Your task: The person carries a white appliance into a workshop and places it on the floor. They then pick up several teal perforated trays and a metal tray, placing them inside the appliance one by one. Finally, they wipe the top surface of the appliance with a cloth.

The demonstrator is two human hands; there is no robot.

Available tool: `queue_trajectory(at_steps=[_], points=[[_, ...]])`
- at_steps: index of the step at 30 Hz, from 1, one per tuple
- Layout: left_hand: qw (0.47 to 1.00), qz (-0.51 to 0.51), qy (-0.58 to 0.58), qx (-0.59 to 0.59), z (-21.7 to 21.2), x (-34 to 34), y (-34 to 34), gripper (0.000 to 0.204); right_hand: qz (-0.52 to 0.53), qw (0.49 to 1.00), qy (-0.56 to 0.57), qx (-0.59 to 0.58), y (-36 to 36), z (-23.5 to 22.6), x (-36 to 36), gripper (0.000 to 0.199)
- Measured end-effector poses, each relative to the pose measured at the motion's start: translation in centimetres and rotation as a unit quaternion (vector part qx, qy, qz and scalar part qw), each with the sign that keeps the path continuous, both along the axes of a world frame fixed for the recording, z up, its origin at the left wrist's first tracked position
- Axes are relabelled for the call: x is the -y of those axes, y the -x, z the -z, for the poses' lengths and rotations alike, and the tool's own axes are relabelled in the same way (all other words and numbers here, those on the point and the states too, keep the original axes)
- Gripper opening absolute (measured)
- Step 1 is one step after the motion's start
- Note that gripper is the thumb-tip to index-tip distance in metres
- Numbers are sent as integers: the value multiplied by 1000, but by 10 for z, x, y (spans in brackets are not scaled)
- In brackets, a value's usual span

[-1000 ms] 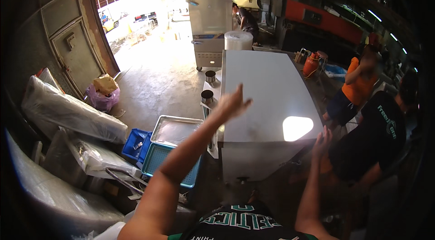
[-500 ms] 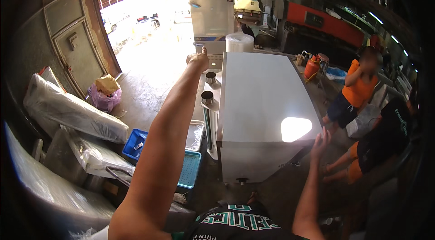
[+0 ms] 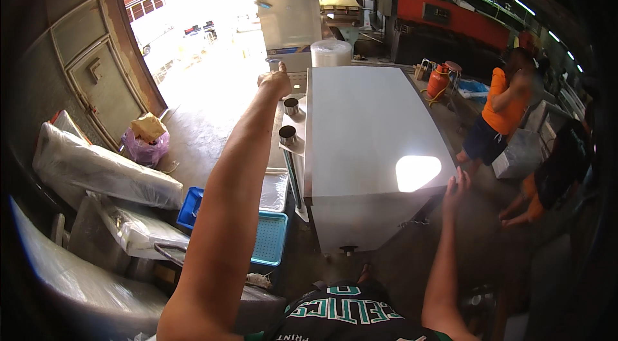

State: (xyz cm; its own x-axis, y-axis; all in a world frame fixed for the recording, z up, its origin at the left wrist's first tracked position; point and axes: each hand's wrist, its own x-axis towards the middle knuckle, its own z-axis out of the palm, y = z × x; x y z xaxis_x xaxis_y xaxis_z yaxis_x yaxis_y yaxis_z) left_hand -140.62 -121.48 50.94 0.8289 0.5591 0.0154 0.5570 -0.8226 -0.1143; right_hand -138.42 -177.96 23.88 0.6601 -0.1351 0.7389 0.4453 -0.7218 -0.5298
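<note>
A large box-shaped steel unit (image 3: 360, 128) with a smooth pale top stands in front of me. My left arm stretches far forward past its left side. At the end of it my left hand (image 3: 275, 83) is closed, thumb up, beside the unit's far left corner; whatever its fingers hold is hidden. Below that hand, two short round steel tubes (image 3: 291, 106) stick up from a narrow steel frame (image 3: 295, 155) alongside the unit. My right hand (image 3: 458, 185) is at the near right corner, fingers apart, by the edge and holding nothing.
A steel cabinet (image 3: 290, 16) and a clear plastic roll (image 3: 331, 54) stand beyond the unit. Plastic-wrapped panels (image 3: 109, 164) lean at left, near a blue perforated tray (image 3: 270, 238). At right are an orange gas cylinder (image 3: 438, 81), a person in orange (image 3: 502, 99) and another bending person (image 3: 553, 177).
The view has shifted slightly. Both my hands keep about the same places beside the unit. At right, the person in black bends lower and the person in orange has turned.
</note>
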Motion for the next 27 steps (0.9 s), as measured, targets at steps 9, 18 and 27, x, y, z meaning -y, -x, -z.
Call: queue_trajectory(at_steps=[9,18,27], points=[[1000,-6,11,-7,-2,3,-7,102,10,1000,9,6,1,-3,-1,38],[1000,-7,9,-3,6,-5,-17,106,-17,999,-25,13,0,0,-3,40],[1000,-8,-3,-11,6,-3,-13,105,-7,1000,-7,23,-2,1,-2,40]])
